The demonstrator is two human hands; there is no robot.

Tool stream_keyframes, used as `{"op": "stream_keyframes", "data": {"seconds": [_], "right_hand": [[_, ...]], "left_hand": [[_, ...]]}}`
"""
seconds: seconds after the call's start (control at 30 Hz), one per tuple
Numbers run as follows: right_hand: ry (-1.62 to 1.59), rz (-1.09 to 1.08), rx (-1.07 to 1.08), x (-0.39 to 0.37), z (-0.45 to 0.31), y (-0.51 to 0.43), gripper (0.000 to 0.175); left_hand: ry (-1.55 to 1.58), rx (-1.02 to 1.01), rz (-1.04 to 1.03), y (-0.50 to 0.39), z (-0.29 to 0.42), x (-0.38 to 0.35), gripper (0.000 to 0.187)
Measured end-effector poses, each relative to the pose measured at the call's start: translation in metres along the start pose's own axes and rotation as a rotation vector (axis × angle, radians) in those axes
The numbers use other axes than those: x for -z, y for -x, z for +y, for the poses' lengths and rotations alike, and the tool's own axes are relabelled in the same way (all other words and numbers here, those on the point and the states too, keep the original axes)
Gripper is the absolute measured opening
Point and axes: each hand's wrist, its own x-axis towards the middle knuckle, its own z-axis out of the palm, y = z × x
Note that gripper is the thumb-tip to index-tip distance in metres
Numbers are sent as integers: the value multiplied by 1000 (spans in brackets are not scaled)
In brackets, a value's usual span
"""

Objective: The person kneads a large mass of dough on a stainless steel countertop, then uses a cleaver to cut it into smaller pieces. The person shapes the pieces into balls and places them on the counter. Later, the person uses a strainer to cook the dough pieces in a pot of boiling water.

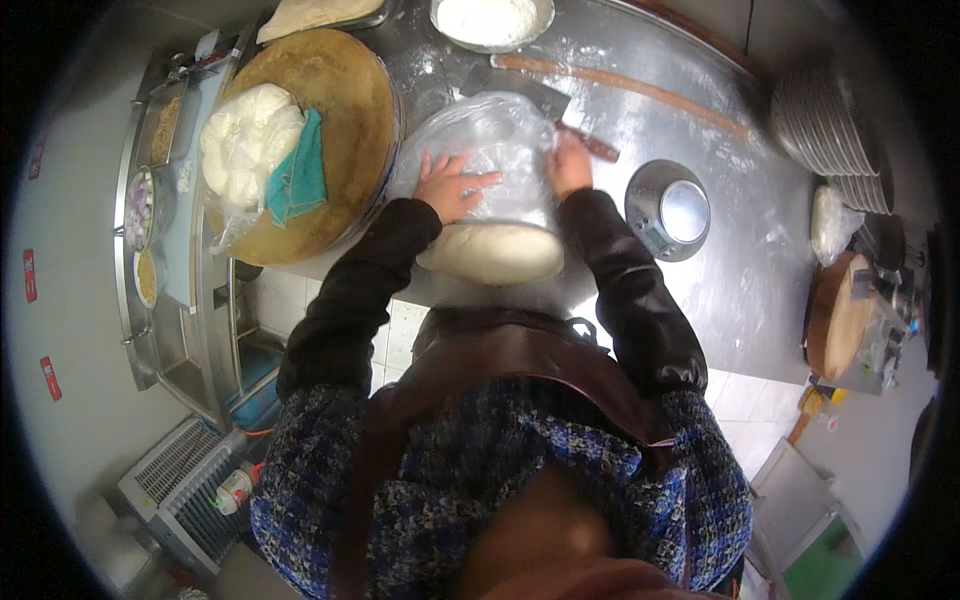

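Observation:
A clear plastic sheet or bag (495,142) lies bunched over the far part of a smooth white dough mass (495,255), whose near end is bare. My left hand (454,184) rests palm down on the plastic with fingers spread. At the plastic's right edge, my right hand (571,165) is curled and slightly blurred, appearing to pinch that edge. Just beyond it is the brown handle (596,146) of a cleaver; the wide metal blade (517,86) lies flat behind the plastic, partly covered by it.
A round wooden chopping block (337,90) on the left carries plastic-wrapped dough (251,142) and a teal cloth (298,176). A digital scale (667,210) sits to the right. Behind are a rolling pin (622,79) and a flour bowl (491,22). Stacked plates (821,116) stand far right.

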Motion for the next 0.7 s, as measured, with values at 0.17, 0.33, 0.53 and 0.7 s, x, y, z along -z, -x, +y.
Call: {"op": "stream_keyframes", "data": {"seconds": [0.17,0.33,0.53,0.7], "right_hand": [[-148,7,-414,5,58,-40,34],[-893,172,-721,26,68,-29,20],[-1020,73,-706,81,40,21,25],[-1381,365,-971,74,10,61,31]], "left_hand": [[83,-248,-2,-1,-9,6,32],[114,-305,-8,7,-1,11,24],[202,93,834,7,-2,5,43],[560,590,644,-10,0,-24,50]]}}
